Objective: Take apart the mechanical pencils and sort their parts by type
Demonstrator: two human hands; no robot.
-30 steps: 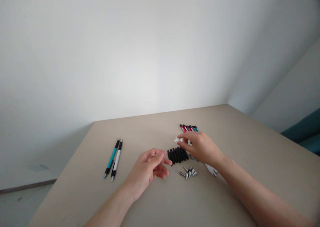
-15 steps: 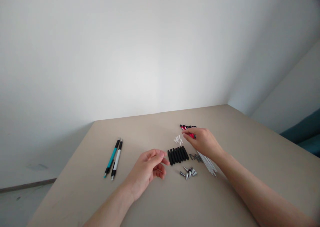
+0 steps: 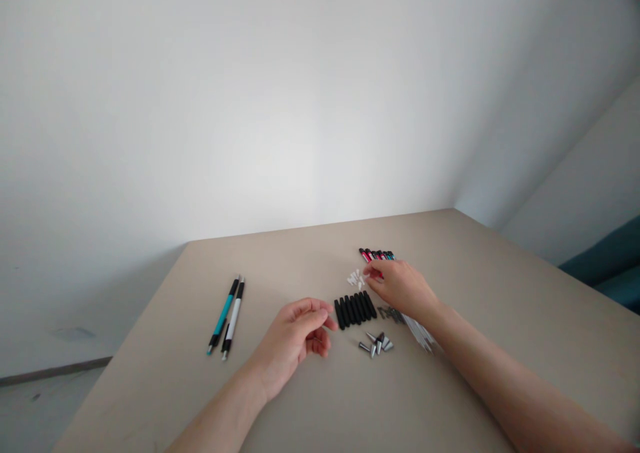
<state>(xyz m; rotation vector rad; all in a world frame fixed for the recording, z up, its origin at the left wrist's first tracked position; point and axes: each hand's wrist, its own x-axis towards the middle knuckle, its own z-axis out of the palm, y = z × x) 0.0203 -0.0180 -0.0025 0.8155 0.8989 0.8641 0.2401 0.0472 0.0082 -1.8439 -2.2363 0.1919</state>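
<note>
My left hand [image 3: 297, 333] rests just left of a row of black rubber grips [image 3: 356, 310]. Its fingers are loosely curled and apart, with nothing visible in them. Over the right side of the parts is my right hand [image 3: 397, 283], its thumb and fingertips slightly apart beside a small pile of white plastic pieces [image 3: 355, 279]. Pink, white and teal pen barrels [image 3: 373, 254] with black ends lie behind that hand, partly covered. Under its wrist are thin white refills [image 3: 419, 332] and dark metal springs [image 3: 390, 314]. Silver cone tips [image 3: 379, 344] are scattered in front of the grips.
Two click pens, one teal [image 3: 223, 316] and one white [image 3: 234, 320], lie side by side on the left of the beige table [image 3: 310, 413]. A pale wall [image 3: 300, 106] stands behind the table. Dark teal cloth [image 3: 610, 266] hangs at the far right.
My right hand has shifted slightly down and toward me, from the pen barrels to beside the white pieces, uncovering more barrel ends. My left hand is nearly still.
</note>
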